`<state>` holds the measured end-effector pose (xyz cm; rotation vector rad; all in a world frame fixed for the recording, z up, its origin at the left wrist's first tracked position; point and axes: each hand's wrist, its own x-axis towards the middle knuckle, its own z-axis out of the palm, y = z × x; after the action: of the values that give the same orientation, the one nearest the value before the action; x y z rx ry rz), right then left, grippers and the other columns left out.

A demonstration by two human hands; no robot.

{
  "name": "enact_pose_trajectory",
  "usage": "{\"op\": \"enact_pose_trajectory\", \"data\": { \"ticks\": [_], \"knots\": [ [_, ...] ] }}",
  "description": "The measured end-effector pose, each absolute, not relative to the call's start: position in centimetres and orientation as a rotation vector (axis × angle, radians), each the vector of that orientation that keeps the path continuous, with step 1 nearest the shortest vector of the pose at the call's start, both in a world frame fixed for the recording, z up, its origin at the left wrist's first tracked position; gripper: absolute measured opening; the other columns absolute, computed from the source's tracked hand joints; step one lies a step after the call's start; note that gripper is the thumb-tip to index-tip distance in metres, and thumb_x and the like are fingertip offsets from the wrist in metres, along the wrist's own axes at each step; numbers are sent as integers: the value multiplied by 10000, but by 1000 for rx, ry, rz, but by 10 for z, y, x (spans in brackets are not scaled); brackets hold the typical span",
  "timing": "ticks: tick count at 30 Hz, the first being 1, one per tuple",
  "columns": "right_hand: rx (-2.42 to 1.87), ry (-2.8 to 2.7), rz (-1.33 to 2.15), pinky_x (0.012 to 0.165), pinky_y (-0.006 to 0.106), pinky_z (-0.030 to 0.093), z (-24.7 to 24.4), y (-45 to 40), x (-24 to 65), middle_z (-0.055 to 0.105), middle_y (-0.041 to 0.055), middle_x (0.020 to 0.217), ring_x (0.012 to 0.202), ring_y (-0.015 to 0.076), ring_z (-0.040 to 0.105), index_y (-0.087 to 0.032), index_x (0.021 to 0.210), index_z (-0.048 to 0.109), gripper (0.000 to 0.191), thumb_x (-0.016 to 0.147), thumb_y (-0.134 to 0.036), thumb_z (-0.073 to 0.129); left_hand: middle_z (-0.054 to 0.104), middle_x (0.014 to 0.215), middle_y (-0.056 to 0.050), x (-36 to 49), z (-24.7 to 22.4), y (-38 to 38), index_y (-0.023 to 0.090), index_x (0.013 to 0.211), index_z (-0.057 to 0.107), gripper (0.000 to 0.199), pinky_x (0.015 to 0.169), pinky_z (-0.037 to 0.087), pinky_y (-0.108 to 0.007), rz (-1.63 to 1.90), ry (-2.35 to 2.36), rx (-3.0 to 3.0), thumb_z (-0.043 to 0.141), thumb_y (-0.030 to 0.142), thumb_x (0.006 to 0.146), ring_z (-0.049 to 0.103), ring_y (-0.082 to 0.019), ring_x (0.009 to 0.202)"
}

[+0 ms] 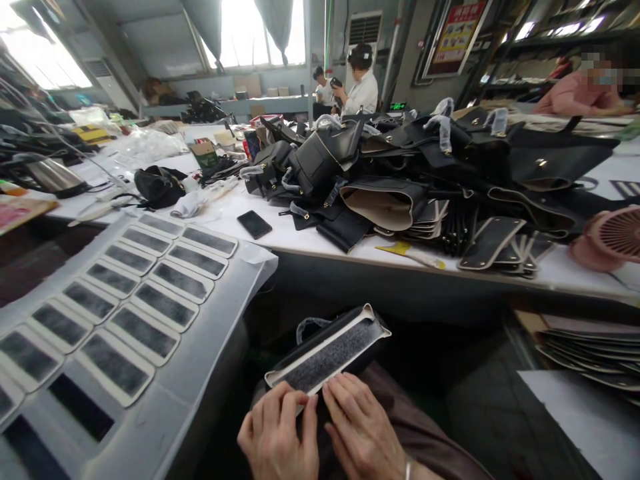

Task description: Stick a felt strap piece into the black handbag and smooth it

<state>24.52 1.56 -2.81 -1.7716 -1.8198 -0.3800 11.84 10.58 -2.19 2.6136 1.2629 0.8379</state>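
Head cam: both hands were down on the lap, one long padded strip [330, 350] lying there. The left hand [280, 437] had its fingers curled, pinching the strip's near end; the right hand [361, 427] lay flatter, fingertips pressed on the same end. On the white board [200, 347] to the left I counted about fourteen similar strips [145, 332] in two rows. One phone [255, 224] sat near the heap of black bags [400, 173].

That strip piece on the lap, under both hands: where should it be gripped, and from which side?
Probably the near short end of the strip piece, coming from the lap side: left hand and right hand already rest there, and its long body angles up and away, far end unsupported.
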Motion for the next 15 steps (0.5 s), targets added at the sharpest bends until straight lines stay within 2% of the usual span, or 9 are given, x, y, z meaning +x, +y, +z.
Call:
{"op": "enact_pose_trajectory", "data": {
  "ticks": [5,9,12,15],
  "knots": [
    [-1701,-1870,-461,880,391,595,-32,25,232,716,172,1058,1075,256,632,-21,1149,641,379,851,-56,411,682,1088,-100,99,-36,115,251,801,648,91,894,371,-472,969,1232,2590,628,324,851,584,-299,1039],
    [-1667,-1901,-483,880,379,592,-37,31,225,722,163,1034,1060,250,637,-21,1121,654,371,837,-47,417,606,1221,-150,90,-50,115,240,836,593,61,961,373,-571,1058,1181,2519,584,294,862,525,-350,1183],
    [-1648,-1942,-482,914,351,580,-41,33,221,724,152,1028,1059,230,636,-28,1133,653,369,839,-58,432,543,1314,-160,85,-64,109,235,998,556,142,1000,395,-577,1096,1250,2346,544,319,884,517,-335,1222],
    [-1632,-1956,-490,928,336,576,-42,35,220,730,143,1008,1044,220,647,-34,1130,657,356,842,-59,450,504,1385,-163,78,-79,106,229,1220,463,323,989,475,-505,1041,1316,2034,448,397,944,524,-302,1265]
  ]
}}
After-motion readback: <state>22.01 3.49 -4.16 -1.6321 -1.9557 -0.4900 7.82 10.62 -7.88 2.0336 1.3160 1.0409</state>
